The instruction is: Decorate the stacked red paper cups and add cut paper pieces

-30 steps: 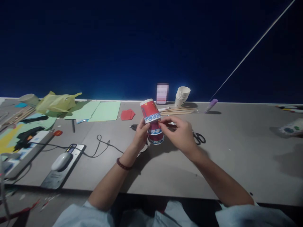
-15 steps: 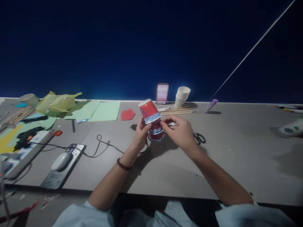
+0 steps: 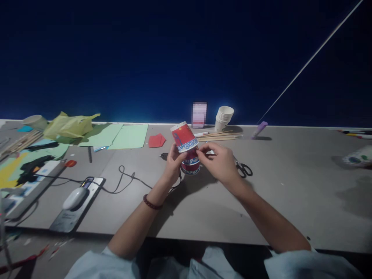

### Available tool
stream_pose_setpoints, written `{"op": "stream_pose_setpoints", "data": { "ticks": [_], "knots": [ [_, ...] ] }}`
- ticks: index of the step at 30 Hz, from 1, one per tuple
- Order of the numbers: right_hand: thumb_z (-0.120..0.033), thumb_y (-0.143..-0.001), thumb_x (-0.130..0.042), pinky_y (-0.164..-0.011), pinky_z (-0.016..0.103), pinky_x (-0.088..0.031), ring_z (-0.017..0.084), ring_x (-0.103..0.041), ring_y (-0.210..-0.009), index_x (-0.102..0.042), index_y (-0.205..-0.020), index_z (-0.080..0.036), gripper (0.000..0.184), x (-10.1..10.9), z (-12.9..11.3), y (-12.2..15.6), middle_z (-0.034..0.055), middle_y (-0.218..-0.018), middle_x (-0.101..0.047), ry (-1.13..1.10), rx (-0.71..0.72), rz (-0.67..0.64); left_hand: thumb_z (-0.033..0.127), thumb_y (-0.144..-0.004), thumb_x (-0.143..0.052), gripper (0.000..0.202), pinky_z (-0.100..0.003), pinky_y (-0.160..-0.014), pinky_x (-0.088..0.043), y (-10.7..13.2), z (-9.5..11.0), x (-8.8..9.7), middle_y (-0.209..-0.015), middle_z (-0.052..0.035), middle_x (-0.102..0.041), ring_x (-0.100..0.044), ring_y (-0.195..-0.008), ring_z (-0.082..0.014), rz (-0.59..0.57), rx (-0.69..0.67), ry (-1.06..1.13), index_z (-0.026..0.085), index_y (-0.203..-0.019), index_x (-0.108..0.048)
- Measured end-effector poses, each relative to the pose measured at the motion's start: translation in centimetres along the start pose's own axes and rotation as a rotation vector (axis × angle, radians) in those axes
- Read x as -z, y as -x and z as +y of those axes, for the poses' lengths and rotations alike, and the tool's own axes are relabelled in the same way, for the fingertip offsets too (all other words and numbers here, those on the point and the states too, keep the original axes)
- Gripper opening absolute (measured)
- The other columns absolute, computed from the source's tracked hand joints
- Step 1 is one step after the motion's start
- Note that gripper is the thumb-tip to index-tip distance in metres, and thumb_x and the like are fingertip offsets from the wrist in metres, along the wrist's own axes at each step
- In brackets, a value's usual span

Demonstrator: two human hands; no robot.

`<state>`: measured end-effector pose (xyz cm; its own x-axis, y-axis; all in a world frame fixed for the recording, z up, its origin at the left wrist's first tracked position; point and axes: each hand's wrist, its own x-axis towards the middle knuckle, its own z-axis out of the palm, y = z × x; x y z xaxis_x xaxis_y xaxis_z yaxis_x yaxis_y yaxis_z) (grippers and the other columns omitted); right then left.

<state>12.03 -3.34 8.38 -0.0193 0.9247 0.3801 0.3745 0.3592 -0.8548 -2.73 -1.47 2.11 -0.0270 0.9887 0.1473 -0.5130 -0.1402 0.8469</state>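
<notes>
A tiered paper-cup model (image 3: 185,137), red with blue scalloped patterns and white edges, stands mid-table with its top cup tilted to the left. My left hand (image 3: 173,164) wraps round the model's left side, the thumb lying across its front below the top cup. At the model's right side, my right hand (image 3: 219,161) has thumb and forefinger pinched together, close against the middle tier. Whatever lies between those fingertips is too small to make out. Black-handled scissors (image 3: 245,169) lie beside my right wrist, partly covered by it.
Behind the model are a phone (image 3: 199,115), stacked white paper cups (image 3: 223,118) and wooden sticks (image 3: 221,135). Red paper (image 3: 157,140), green sheets (image 3: 129,136) and a yellow-green bag (image 3: 69,127) lie left. A cable (image 3: 128,174) runs from a power strip (image 3: 37,190).
The top cup has shifted very slightly, and the model's lower tiers sit a touch further left. Both hands keep nearly the same places and grip.
</notes>
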Motion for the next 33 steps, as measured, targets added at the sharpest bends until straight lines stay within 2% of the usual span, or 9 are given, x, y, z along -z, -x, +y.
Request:
{"op": "stream_pose_setpoints", "data": {
  "ticks": [11, 33],
  "knots": [
    [-0.018, -0.076, -0.061, -0.064, 0.028, -0.058, 0.015, -0.065, -0.068, -0.066, -0.073, -0.018, 0.006, -0.08, -0.13, -0.05, 0.0028, -0.075, -0.070, 0.028, 0.063, 0.012, 0.036, -0.067, -0.082, 0.051, -0.034, -0.093, -0.050, -0.18, -0.20, 0.16, -0.110, -0.0052, -0.070, -0.066, -0.101, -0.0219, -0.028, -0.018, 0.011, 0.023, -0.112, -0.062],
    [-0.019, -0.077, -0.061, -0.063, 0.027, -0.058, 0.015, -0.065, -0.067, -0.067, -0.074, -0.018, 0.006, -0.04, 0.04, -0.06, 0.0029, -0.074, -0.070, 0.013, 0.071, 0.012, 0.034, -0.066, -0.083, 0.051, -0.032, -0.092, -0.049, -0.13, -0.05, 0.01, -0.109, -0.0042, -0.070, -0.065, -0.100, -0.0204, -0.014, -0.030, 0.031, 0.023, -0.111, -0.063]
  ]
}}
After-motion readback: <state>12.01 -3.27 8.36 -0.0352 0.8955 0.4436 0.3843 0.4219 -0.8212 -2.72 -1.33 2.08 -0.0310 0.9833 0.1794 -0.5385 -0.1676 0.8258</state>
